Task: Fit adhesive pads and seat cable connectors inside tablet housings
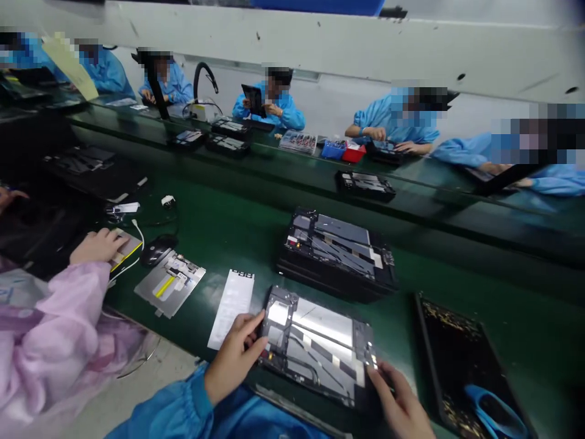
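An opened tablet chassis [315, 341], with silver shielding and black cables showing, lies at the near edge of the green bench [219, 225]. My left hand [235, 356] grips its left edge, thumb and fingers pinched on the frame. My right hand [400, 399] holds its lower right corner, fingers curled on the edge. Both sleeves are blue. A white label strip [232, 305] lies just left of the chassis.
Another opened tablet [338, 250] sits on a black tray behind it. A dark tray [461, 360] with a blue item [496, 411] lies at right. A pink-sleeved co-worker's hand [98, 244] rests at left by a grey plate [169, 281]. Blue-coated people work across the belt.
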The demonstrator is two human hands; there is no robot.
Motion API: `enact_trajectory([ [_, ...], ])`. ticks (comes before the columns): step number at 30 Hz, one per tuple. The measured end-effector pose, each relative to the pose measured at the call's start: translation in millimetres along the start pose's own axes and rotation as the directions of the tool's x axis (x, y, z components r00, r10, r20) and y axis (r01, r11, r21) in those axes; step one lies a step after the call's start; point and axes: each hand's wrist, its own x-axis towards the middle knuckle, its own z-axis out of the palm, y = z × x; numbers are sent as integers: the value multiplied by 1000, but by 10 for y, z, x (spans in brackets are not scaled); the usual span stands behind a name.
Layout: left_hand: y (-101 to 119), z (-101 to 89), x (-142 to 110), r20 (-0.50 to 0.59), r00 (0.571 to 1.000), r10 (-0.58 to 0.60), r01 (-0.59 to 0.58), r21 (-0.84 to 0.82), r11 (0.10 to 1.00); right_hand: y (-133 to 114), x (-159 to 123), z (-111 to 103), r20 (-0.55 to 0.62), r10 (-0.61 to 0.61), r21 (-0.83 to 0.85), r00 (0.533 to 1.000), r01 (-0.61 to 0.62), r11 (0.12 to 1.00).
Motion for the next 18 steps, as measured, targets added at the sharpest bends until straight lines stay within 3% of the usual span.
enact_trajectory([
  [3,-3,-180,205,38,994,106,-109,118,987,-94,133,14,20,-20,-106,1000,22,994],
  [5,-20,-394,325,-4,979,205,-194,308,931,-307,158,-36,-32,-146,-207,989,136,969],
  [7,-88,-562,406,-34,956,290,-229,529,817,-643,163,-44,-18,-322,-238,946,309,921],
  [10,-236,-583,396,21,947,321,-242,704,668,-1259,214,167,190,-559,-49,807,577,815],
  [12,-303,-475,313,50,945,323,-253,738,626,-1632,295,467,335,-661,78,672,679,730],
  [14,-322,-356,227,51,943,328,-252,756,605,-1914,396,832,442,-702,99,558,748,657],
  [16,-316,-280,183,44,943,330,-244,766,595,-2095,488,1181,525,-694,33,492,803,595],
  [18,-310,-257,184,40,942,333,-241,769,591,-2185,549,1452,572,-670,-33,473,830,557],
])
